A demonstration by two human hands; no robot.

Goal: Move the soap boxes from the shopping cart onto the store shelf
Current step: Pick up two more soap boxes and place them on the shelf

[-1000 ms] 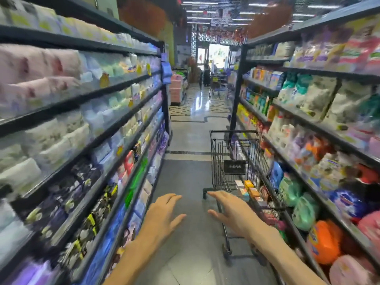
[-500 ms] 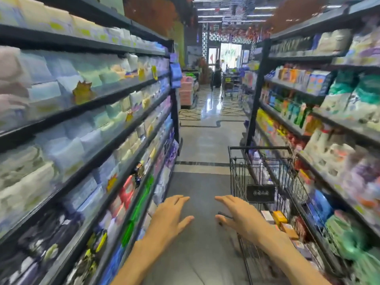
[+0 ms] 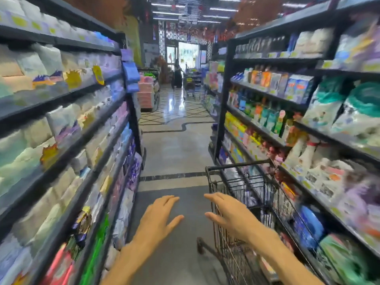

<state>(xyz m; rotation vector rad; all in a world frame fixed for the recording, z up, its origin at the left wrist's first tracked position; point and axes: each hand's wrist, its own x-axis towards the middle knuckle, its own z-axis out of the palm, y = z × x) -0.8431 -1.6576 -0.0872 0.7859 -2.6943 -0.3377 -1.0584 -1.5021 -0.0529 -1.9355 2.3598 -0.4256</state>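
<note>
A black wire shopping cart [image 3: 242, 167] stands against the right-hand store shelf [image 3: 267, 132], low in the aisle. Its soap boxes are hidden behind my right forearm and the blur. My right hand [image 3: 228, 212] hovers palm down, fingers straight, over the cart's near left side, holding nothing. My left hand [image 3: 160, 214] is held out flat over the grey floor, left of the cart, also empty. Boxed goods line the right shelves; the picture is blurred.
A tall shelf [image 3: 67, 128] of white and pastel packs walls the left side. The aisle floor [image 3: 176, 149] runs ahead to a tiled hall, where a person [image 3: 177, 77] stands beside another cart and pink stacked goods [image 3: 146, 95].
The view has moved forward and swung left, so the cart now sits lower and further right. Both hands stay stretched out and empty. The soap boxes seen in the cart earlier are out of sight.
</note>
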